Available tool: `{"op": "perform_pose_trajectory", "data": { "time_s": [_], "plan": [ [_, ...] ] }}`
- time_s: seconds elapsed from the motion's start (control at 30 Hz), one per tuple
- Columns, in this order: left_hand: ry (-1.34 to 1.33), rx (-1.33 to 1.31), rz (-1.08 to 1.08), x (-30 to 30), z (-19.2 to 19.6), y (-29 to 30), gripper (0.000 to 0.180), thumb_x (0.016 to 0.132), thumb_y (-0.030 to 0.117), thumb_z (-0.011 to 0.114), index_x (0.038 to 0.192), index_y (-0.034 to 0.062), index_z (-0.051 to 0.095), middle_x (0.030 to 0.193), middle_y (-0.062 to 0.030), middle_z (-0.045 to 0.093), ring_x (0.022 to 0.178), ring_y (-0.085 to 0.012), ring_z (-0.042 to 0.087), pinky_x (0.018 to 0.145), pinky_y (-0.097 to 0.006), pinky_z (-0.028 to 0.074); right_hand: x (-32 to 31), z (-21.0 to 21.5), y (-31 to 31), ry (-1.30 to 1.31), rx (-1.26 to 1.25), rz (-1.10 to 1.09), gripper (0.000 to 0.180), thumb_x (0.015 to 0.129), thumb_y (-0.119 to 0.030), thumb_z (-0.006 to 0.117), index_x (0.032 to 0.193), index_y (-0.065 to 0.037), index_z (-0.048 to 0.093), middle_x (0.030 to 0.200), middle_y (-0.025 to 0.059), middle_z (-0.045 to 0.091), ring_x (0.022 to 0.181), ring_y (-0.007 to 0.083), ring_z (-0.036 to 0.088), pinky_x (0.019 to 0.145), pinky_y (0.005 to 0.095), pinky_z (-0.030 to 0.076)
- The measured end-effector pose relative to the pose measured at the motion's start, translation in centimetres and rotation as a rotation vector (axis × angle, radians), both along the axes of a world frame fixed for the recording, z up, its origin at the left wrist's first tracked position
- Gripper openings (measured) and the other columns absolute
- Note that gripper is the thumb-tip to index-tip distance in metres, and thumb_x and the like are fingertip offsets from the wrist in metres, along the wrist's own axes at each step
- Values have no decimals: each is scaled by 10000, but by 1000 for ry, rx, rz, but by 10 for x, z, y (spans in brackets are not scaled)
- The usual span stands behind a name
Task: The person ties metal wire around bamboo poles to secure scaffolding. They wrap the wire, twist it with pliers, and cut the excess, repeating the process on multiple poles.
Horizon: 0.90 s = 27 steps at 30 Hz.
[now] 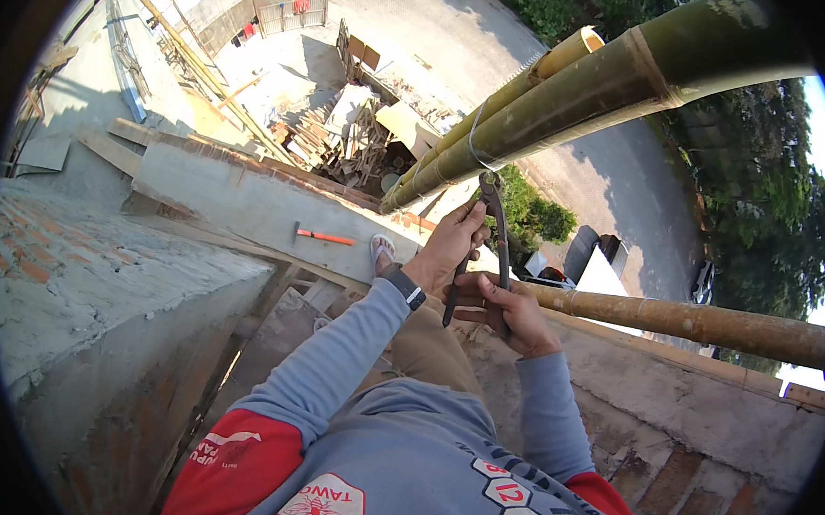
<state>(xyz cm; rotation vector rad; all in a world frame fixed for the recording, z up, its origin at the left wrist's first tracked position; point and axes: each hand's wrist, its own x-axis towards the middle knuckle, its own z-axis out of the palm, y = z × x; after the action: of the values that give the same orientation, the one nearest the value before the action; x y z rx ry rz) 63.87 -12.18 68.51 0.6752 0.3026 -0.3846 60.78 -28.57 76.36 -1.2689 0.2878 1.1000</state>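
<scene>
A pair of dark metal pincers (pixel 497 215) stands with its jaws at the underside of a thick green bamboo pole (pixel 570 103). My right hand (pixel 514 316) is closed round the handles, which are spread apart. Curled against the pincers just below their joint is my left hand (pixel 450 245), fingers bent; whether it also pinches a wire end is hidden. A thin tie wire (pixel 475 135) loops round the green pole and a yellower bamboo pole (pixel 524 81) lashed alongside it. The jaws meet the lower part of this tie.
A hammer with an orange handle (pixel 325 238) lies on the concrete ledge (pixel 238 202), near my sandalled foot (pixel 382 249). Another bamboo pole (pixel 689 319) runs across at right. Far below are a scrap wood pile (pixel 330 132), a road (pixel 635 190) and parked vehicles. A rough masonry wall (pixel 123 270) rises at left.
</scene>
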Motion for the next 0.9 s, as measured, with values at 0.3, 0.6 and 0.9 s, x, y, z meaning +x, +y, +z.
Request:
{"op": "perform_pose_trajectory", "data": {
  "time_s": [0.3,0.6,0.9],
  "plan": [
    [37,-24,51,6,4,-6,256,1057,390,523,1084,145,596,767,53,513,647,-74,464,596,-264,450,1,-4,19,-21,-186,-136,358,1079,-325,459,1211,-2,537,963,143,671,870,293,707,788,444,586],
    [-93,-245,-1,13,-15,-7,233,1066,356,508,991,146,580,724,41,512,673,-89,503,652,-255,451,19,22,14,-85,-193,15,474,1083,-342,424,1336,55,470,1224,256,645,1129,364,659,950,485,558],
    [-145,-252,31,19,-19,-21,292,1076,392,460,997,130,560,748,39,512,705,-78,481,682,-247,426,35,27,2,-25,-261,82,484,1073,-305,483,1409,41,454,1211,166,632,1138,298,655,951,449,565]
  ]
}}
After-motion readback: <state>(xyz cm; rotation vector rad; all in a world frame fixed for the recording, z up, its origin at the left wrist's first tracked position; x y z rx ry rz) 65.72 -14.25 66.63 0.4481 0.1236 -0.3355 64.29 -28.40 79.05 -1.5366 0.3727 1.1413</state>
